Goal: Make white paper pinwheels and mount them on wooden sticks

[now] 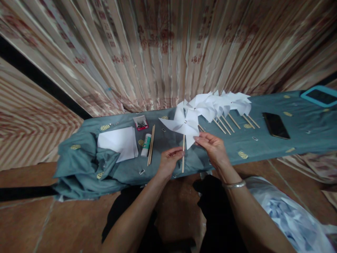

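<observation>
A white paper pinwheel (pixel 181 123) with a metal pin at its centre stands upright on a thin wooden stick, above the table's near part. My left hand (pixel 170 158) pinches that stick below the blades. The fingers of my right hand (pixel 211 144) are closed on the tip of the pinwheel's lower right blade. Behind it, a row of overlapping white pinwheels (pixel 221 105) lies along the table's far edge, their sticks pointing toward me. To the left are a glue stick (pixel 146 144), a few loose wooden sticks (pixel 151 146) and a small red box of metal pins (pixel 141 123).
A stack of white paper (pixel 118 140) lies at the left on the green-cloth table (pixel 231 154), partly under bunched cloth. A dark phone (pixel 276 125) and a blue-framed tablet-like object (pixel 321 96) lie at the right. A plastic bag (pixel 284 211) sits on the floor; a curtain (pixel 163 52) hangs behind.
</observation>
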Demonstrator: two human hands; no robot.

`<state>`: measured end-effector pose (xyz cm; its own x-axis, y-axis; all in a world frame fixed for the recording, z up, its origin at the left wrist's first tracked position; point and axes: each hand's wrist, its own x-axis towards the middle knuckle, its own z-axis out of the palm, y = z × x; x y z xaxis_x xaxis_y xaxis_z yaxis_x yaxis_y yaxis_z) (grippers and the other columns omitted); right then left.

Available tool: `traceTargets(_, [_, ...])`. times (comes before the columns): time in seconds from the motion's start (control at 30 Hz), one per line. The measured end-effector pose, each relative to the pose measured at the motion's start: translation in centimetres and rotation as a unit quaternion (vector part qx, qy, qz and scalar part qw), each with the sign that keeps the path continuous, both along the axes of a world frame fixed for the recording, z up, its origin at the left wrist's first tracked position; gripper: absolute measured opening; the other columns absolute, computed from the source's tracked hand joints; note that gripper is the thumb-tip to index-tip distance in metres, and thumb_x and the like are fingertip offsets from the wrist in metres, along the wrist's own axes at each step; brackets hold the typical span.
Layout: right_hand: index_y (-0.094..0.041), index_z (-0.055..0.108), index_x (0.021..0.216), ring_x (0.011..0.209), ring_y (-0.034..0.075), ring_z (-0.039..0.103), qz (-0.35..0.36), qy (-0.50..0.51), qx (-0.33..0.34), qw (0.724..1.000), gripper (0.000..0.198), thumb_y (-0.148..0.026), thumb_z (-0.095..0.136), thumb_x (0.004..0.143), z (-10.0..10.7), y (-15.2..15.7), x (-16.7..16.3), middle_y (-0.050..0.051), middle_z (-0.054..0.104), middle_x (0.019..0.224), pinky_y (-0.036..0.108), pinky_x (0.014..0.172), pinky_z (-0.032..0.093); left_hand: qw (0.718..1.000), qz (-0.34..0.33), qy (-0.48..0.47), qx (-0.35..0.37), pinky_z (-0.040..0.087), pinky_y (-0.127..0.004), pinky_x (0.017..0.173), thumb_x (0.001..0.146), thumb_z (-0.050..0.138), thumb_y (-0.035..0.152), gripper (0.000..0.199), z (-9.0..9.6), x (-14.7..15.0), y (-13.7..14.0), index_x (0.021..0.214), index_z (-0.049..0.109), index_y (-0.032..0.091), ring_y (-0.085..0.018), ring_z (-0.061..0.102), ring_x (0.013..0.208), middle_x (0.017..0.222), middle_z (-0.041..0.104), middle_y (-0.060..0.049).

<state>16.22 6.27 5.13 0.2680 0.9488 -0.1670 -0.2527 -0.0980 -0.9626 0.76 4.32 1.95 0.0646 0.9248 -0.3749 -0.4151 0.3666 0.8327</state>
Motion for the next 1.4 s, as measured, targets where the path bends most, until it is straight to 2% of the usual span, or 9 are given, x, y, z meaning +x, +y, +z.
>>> traceTargets(0.23, [-0.019,0.072,0.072,0.054,0.009,0.058,0.025,0.004,-0.009,1.0,0.045,-0.042,0.092,0.039,0.0,-0.3,-0.7,-0.002,0.07,0.061,0.023,0.059,0.047,1.0,-0.002,0.005,-0.003,0.047,-0.027,0.07,0.048,0.089,0.029,0.031,-0.3,-0.1,-0.1,0.073,0.077,0.016,-0.012,0.059,0.062,0.069,0.072,-0.003])
traceTargets(0.6, [-0.02,0.067,0.069,0.056,0.012,0.058,0.07,-0.044,-0.006,0.997,0.044,-0.05,0.089,0.045,-0.9,-0.4,-1.3,-0.002,0.068,0.06,0.025,0.059,0.047,0.999,-0.027,-0.005,0.022,0.048,-0.027,0.072,0.05,0.088,0.032,0.032,-0.1,-0.2,-0.2,0.077,0.078,0.017,-0.013,0.062,0.067,0.073,0.074,-0.004])
traceTargets(0.8, [-0.019,0.07,0.078,0.059,0.014,0.059,0.094,-0.138,0.025,0.986,0.043,-0.057,0.079,0.059,-1.6,-0.8,-1.2,0.001,0.068,0.063,0.027,0.058,0.047,1.0,0.008,-0.019,0.022,0.047,-0.026,0.07,0.049,0.088,0.03,0.032,0.1,-0.5,0.3,0.077,0.079,0.018,-0.013,0.062,0.067,0.077,0.076,-0.005])
traceTargets(1.03, [-0.019,0.074,0.081,0.063,0.016,0.064,0.226,-0.224,0.04,0.947,0.034,-0.052,0.073,0.07,-2.1,-1.6,-2.3,0.003,0.075,0.073,0.028,0.061,0.049,0.996,0.073,-0.052,0.018,0.048,-0.028,0.078,0.043,0.09,0.032,0.038,0.9,-1.6,1.5,0.075,0.077,0.018,-0.014,0.064,0.074,0.078,0.075,-0.004])
traceTargets(1.2, [-0.02,0.074,0.074,0.058,0.014,0.061,0.255,-0.203,0.033,0.945,0.031,-0.05,0.075,0.068,-1.9,-1.7,-3.9,-0.001,0.072,0.065,0.025,0.057,0.046,0.995,0.083,-0.052,0.023,0.046,-0.032,0.088,0.046,0.089,0.03,0.035,1.3,-1.8,1.5,0.077,0.077,0.016,-0.018,0.066,0.085,0.085,0.076,-0.006])
traceTargets(1.4, [-0.02,0.072,0.068,0.055,0.013,0.058,0.24,-0.181,0.026,0.953,0.03,-0.05,0.076,0.066,-2.4,-1.4,-4.7,-0.002,0.07,0.062,0.025,0.057,0.044,0.993,0.091,-0.07,0.01,0.046,-0.031,0.086,0.044,0.089,0.029,0.036,1.3,-1.5,1.6,0.076,0.077,0.016,-0.018,0.066,0.084,0.083,0.075,-0.006])
